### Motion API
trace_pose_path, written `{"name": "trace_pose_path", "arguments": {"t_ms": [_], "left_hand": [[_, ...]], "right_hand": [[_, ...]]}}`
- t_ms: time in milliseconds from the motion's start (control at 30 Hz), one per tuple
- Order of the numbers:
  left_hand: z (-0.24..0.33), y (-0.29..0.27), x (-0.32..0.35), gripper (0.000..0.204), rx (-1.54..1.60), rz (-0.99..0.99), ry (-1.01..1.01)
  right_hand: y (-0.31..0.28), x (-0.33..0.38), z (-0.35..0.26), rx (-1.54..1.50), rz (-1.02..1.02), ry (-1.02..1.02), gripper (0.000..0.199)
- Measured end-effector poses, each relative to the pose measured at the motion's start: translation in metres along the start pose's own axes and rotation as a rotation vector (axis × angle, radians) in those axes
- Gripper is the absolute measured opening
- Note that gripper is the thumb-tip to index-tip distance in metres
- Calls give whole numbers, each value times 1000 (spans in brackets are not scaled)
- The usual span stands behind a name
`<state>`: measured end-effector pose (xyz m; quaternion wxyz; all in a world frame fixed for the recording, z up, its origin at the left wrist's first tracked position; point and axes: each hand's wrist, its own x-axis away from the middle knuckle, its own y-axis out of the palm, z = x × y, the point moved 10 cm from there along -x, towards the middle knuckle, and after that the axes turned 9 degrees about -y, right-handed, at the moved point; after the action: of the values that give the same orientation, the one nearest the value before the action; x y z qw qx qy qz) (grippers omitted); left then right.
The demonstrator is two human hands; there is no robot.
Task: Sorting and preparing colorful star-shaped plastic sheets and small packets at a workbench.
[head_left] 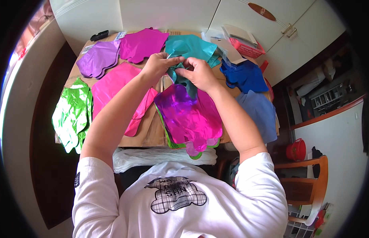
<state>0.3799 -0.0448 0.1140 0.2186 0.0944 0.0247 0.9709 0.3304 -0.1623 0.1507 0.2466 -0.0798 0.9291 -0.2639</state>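
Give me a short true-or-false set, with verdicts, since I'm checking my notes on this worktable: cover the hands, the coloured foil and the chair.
1. The left hand and right hand both grip a teal sheet. True.
2. Nothing green lies on the table. False: a shiny green pile lies at its left end.
3. The lilac pile is left of the far magenta pile. True.
4. The wooden chair stands to the person's left. False: it stands to the right.
5. The dark blue pile lies farther from the person than the grey-blue pile. True.
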Motion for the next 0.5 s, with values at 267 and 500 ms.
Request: {"name": "trace_pose_path", "arguments": {"t_ms": [267, 500], "left_hand": [[24, -16, 10, 21, 16, 8, 112], [9, -83, -52, 28, 197, 232, 52]], "right_hand": [[-81, 16, 24, -700, 531, 135, 13], [-228, 82, 15, -781, 729, -84, 14]]}}
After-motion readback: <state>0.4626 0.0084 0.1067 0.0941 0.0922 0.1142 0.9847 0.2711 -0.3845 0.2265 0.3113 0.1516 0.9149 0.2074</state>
